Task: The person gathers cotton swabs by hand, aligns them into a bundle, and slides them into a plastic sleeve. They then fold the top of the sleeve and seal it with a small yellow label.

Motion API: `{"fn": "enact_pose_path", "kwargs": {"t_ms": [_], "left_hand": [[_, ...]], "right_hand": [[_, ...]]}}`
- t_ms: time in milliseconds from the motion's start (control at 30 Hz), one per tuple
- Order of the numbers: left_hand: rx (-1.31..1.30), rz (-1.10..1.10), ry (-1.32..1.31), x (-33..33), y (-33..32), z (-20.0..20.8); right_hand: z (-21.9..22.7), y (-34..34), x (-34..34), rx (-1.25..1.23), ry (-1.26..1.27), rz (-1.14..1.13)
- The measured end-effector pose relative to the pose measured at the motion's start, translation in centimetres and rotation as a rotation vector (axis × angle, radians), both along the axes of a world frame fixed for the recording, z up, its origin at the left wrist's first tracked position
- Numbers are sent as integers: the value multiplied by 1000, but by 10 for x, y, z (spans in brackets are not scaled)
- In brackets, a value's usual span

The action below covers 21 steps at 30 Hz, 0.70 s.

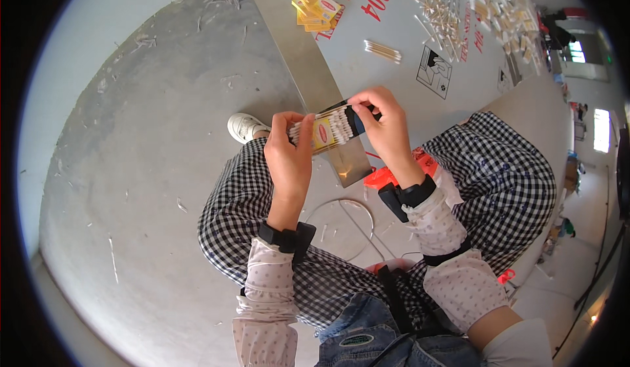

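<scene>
Between my two hands is a small pack of cotton swabs (340,125) with white tips in a row and a yellow card (322,133) along one side. My left hand (290,157) is closed on the pack's left end, thumb and fingers pinching it. At the other end my right hand (384,127) pinches the upper right corner, where thin swab sticks run along the top edge. Something dark blue shows behind the pack beside the right fingers; its kind is unclear. The pack is tilted, held above the near corner of the steel table (295,45).
On the table lie a stack of yellow cards (315,6), a small bundle of cotton swabs (382,51), a loose heap of swabs (438,16) and a pile of finished-looking packs (508,13). A red plastic bag (394,171) hangs by my right knee. Scraps litter the concrete floor (164,150).
</scene>
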<state>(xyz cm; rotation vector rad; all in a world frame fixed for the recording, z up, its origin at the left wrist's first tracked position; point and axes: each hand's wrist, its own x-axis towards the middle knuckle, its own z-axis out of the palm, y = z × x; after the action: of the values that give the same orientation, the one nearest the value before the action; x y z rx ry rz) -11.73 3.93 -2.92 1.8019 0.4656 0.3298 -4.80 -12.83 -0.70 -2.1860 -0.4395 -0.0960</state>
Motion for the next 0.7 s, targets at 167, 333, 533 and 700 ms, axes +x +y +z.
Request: {"fn": "enact_pose_path", "kwargs": {"t_ms": [167,333,533,700], "left_hand": [[-5,-5,-6,2,-1,0],[-7,-8,-21,1,-1,-2],[15,-20,-32,1,1,-2],[36,2,-63,0,3,-5]], "right_hand": [[8,-6,13,-109,-89,179],[18,-5,28,-276,-190,387],[17,4,27,-341,-177,476],[6,9,17,-53,98,320]]}}
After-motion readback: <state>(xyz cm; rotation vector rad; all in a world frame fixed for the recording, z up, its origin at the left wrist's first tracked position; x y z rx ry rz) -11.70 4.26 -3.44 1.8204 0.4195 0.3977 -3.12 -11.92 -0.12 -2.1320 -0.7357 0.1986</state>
